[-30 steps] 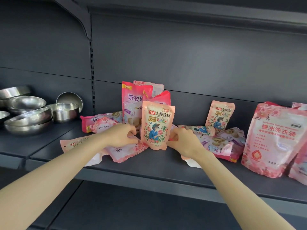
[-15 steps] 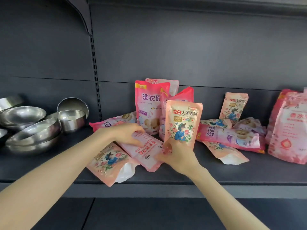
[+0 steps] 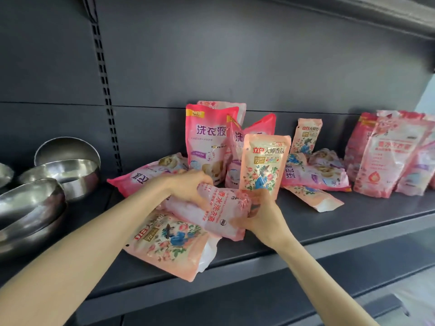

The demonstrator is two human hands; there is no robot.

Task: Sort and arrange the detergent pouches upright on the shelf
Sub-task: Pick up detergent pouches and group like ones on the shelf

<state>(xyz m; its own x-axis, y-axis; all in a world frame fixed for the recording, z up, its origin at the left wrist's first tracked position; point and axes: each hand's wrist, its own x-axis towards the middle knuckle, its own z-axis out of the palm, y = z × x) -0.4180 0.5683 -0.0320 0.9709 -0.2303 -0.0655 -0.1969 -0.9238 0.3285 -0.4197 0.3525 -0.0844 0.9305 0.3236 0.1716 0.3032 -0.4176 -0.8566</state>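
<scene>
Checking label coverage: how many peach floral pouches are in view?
5 peach floral pouches: upright at centre, upright at rear, flat front-left, flat at right, half-buried behind the centre one. More may hide underneath.

The far-right pouches [image 3: 421, 161] and left steel bowls [image 3: 28, 208] are cut off.
</scene>
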